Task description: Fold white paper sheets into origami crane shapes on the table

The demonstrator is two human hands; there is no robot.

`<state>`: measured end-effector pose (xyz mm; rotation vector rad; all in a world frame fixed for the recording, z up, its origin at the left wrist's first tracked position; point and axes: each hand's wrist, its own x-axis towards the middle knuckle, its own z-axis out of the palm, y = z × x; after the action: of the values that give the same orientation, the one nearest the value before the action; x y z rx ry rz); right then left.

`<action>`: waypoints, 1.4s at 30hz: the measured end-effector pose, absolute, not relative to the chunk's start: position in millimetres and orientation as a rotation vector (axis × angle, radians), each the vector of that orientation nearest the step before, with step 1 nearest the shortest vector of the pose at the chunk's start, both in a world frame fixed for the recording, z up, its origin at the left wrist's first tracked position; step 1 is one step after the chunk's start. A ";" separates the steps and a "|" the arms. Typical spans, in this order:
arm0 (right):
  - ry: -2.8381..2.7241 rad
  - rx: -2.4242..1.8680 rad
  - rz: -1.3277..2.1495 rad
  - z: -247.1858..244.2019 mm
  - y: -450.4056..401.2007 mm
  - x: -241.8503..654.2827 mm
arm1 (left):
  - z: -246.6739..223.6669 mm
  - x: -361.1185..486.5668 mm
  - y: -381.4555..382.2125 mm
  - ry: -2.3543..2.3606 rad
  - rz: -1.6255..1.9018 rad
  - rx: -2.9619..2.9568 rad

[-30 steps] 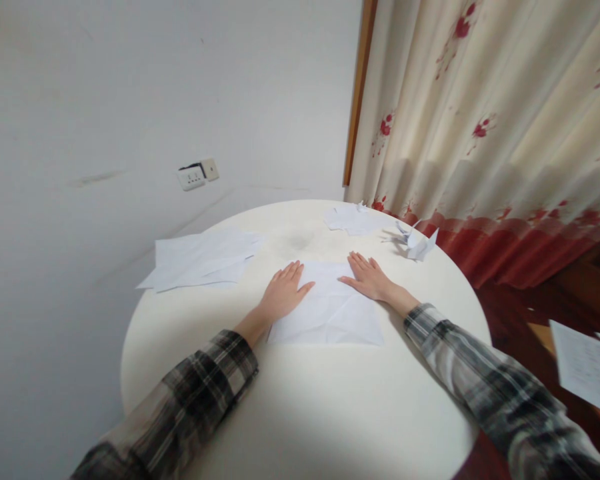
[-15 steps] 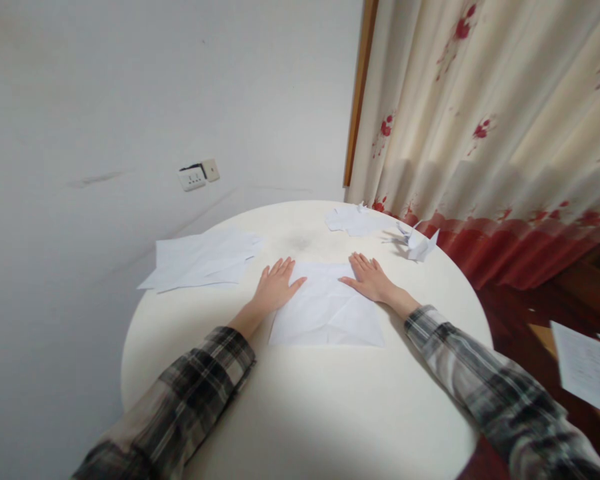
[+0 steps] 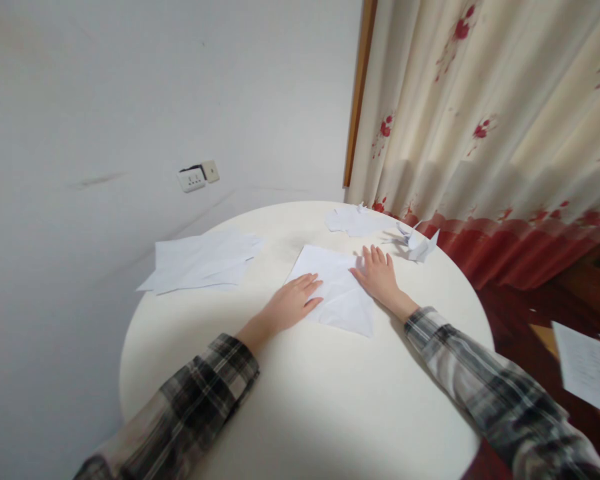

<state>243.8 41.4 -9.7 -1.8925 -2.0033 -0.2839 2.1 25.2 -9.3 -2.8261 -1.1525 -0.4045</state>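
Turned askew since the earlier frame, the creased white paper sheet [image 3: 339,277] lies mid-table [image 3: 300,407] under the flat left hand [image 3: 291,304], the outspread right hand [image 3: 380,275] at its right edge; likely light, easily creased, best held by edges.

Matt white paper sheet [image 3: 337,283] on a smooth tabletop [image 3: 340,407]
The sheet, mid-surface, looks lightly creased; the stacked sheets [image 3: 197,261] at the left edge are plain matt paper, the folded pieces [image 3: 422,249] near the right edge crisp paper; the tabletop has a faint sheen, the plaid sleeves [image 3: 205,383] are soft cloth, the curtain [image 3: 520,80] beyond the far right edge pleated cloth, the wall socket [image 3: 193,180] smooth plastic
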 end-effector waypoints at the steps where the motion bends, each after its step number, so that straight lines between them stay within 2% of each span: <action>1: -2.007 -1.861 -0.316 -8.0 40.5 242.3 | -9.7 3.4 23.7 -1.163 -0.396 -2.825; 14: -2.476 -1.193 -0.146 -0.8 10.9 198.8 | -1.9 -0.3 29.2 -1.265 -0.234 -2.886; 26: -2.544 -1.197 -0.035 -4.2 11.8 202.1 | 8.6 -5.6 35.6 -1.266 -0.028 -3.026; 36: -2.584 -1.094 -0.180 -0.4 9.2 200.3 | -9.2 -4.9 39.4 -1.266 -0.304 -2.883; 42: -2.607 -0.983 -0.282 0.4 4.8 197.7 | -10.5 -5.2 43.1 -1.265 -0.313 -2.883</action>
<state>197.7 4.8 0.4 -0.9834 -2.6073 -0.2823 -5.2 43.1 -10.5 -2.8830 -1.2650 -0.3130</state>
